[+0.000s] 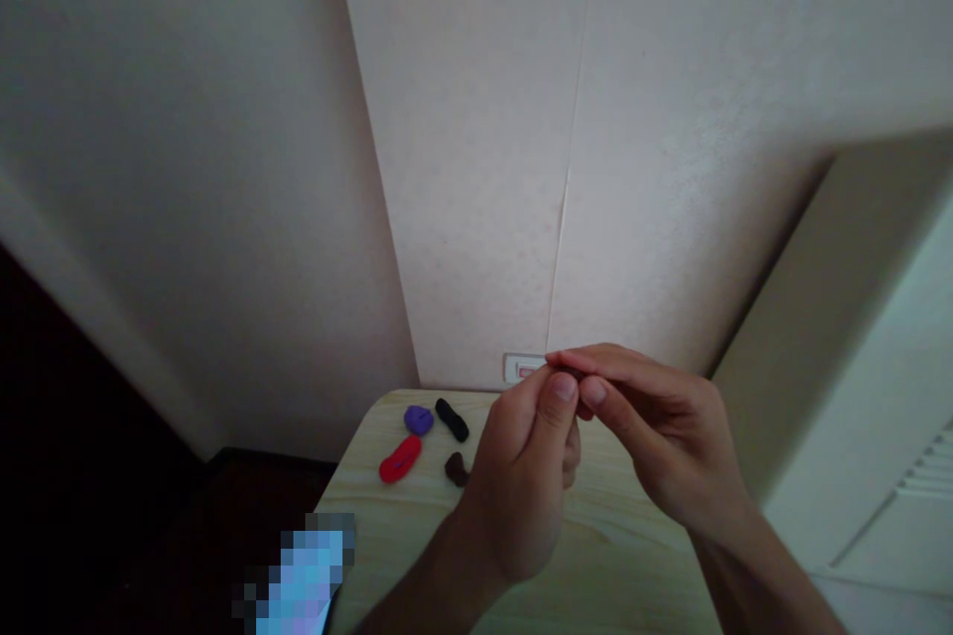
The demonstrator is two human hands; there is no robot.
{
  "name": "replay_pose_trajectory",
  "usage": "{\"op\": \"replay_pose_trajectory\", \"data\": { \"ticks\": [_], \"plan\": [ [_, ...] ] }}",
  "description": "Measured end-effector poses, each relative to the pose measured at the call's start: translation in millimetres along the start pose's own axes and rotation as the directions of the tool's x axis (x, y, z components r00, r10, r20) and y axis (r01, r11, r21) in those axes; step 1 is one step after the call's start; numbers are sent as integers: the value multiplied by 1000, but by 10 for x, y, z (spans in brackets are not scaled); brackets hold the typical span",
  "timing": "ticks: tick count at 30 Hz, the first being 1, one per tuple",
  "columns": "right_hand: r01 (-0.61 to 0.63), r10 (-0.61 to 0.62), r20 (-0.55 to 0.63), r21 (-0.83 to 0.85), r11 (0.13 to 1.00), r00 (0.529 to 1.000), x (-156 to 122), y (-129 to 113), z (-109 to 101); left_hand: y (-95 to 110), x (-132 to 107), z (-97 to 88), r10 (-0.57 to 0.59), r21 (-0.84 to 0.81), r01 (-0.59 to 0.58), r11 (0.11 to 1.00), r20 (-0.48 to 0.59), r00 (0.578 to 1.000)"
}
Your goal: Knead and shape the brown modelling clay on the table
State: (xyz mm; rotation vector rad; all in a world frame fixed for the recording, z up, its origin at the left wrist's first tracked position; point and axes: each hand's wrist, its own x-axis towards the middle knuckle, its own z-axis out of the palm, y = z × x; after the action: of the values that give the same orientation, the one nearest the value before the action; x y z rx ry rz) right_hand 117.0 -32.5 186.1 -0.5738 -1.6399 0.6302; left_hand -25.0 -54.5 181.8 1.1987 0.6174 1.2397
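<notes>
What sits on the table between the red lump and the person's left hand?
A brown lump, seen in the head view. The left hand appears to hide part of it; the red lump lies apart.

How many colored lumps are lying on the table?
4 in view: the purple lump, the black lump to its right, the red lump nearer, and the brown lump beside the left hand, which may hide more.
</notes>
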Motion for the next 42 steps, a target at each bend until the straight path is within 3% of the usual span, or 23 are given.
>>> {"op": "replay_pose_trajectory", "data": {
  "ticks": [4,10,16,21,24,42],
  "plan": [
    [-22,19,56,51,998,998,-10,3,11,29,-15,12,-79,-75,79,994,9,997],
    [-61,53,66,135,989,996,-23,-19,25,48,-35,64,-100,-40,97,995,-80,992],
    [8,-25,110,152,988,994,-4,-35,56,32,11,-36,-32,31,31,999,22,999],
    [30,-38,54,135,990,998,-20,-59,79,3,33,-44,-23,-97,31,995,76,997],
    [33,-36,20,127,991,999,-28,-53,88,-7,34,-26,-7,-123,14,992,56,998],
    [151,-138,86,-167,974,987,-52,-103,29,35,48,25,-47,-166,26,986,-123,991]
  ]
}}
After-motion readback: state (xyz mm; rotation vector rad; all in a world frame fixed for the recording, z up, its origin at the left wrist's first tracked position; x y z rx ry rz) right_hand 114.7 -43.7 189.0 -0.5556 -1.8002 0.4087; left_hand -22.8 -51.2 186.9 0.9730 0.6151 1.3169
